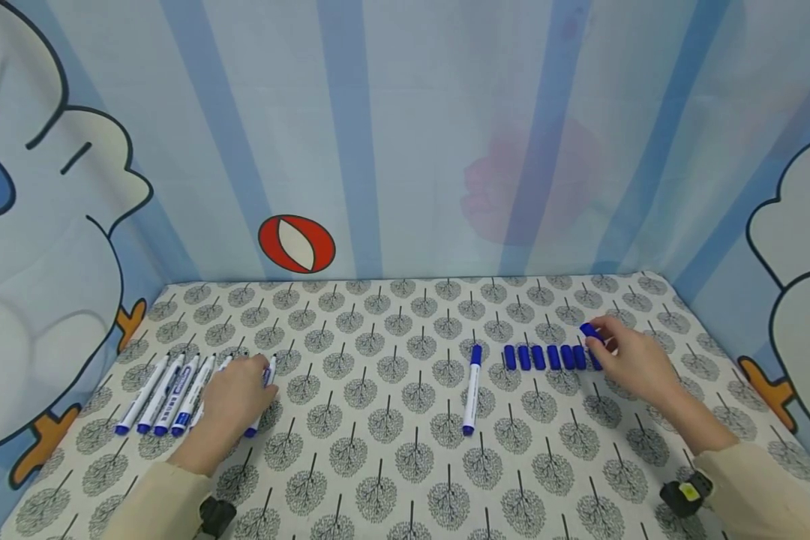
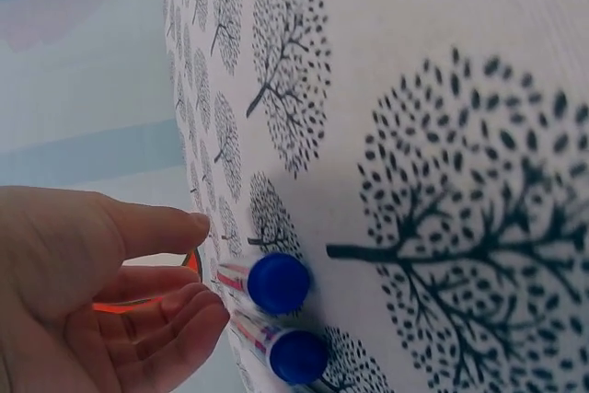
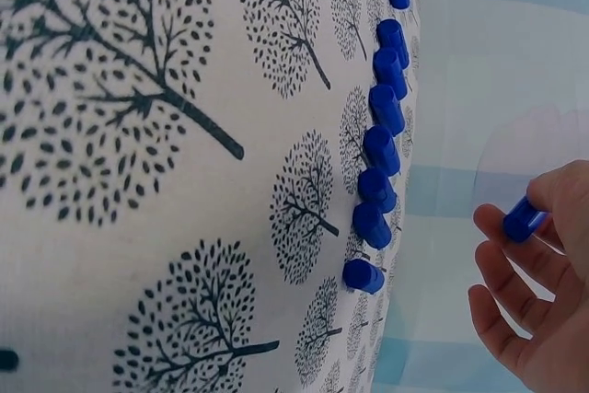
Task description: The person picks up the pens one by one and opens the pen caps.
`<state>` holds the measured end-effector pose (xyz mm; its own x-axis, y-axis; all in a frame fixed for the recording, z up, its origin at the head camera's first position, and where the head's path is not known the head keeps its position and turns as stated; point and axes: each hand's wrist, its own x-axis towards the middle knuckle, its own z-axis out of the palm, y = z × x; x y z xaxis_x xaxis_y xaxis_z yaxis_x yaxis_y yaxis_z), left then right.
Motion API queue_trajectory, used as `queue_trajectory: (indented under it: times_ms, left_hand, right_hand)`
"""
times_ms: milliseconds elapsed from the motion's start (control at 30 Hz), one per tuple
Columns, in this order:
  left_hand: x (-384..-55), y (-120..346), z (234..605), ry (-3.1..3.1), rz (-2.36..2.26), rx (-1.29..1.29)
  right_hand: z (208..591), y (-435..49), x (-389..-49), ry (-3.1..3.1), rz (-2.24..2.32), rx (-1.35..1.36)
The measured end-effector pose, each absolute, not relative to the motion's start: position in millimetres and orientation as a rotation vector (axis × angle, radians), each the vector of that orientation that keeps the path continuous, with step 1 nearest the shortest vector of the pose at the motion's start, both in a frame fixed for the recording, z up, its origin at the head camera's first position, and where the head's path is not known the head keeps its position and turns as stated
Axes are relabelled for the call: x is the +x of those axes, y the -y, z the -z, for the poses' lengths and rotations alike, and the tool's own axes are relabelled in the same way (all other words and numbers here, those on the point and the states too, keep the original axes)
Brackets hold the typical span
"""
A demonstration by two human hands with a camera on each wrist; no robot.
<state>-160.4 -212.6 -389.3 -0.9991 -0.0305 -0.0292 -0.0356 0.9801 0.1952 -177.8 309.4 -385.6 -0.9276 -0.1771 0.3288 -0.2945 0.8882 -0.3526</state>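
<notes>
My right hand (image 1: 637, 364) pinches a small blue marker cap (image 3: 525, 220) between thumb and index finger, raised above the right end of a row of blue caps (image 1: 538, 358). The other fingers of that hand bend loosely. Over at the left, my left hand (image 1: 239, 390) is above a row of uncapped white markers (image 1: 137, 395), covering part of it. Seen from the left wrist, the thumb and fingers (image 2: 161, 324) stand apart with nothing between them, close beside the blue end (image 2: 279, 283) of one marker.
A capped white marker (image 1: 472, 390) lies alone left of the cap row. The tree-patterned tablecloth (image 1: 378, 480) reaches back to a striped cartoon curtain (image 1: 418, 135), which also rises on both sides.
</notes>
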Motion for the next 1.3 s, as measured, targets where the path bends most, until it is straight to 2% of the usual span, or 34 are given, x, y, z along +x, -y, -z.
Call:
queue_trajectory:
  times_ms: [833,1300]
  left_hand:
    - [-164,173,403,-3.209,-0.522,0.254]
    - [-163,139,410,-3.197,-0.522,0.447]
  right_hand:
    - [402,-340,-187,2.821,-0.564,0.253]
    - [415,-352,-195,3.009,-0.578,-0.008]
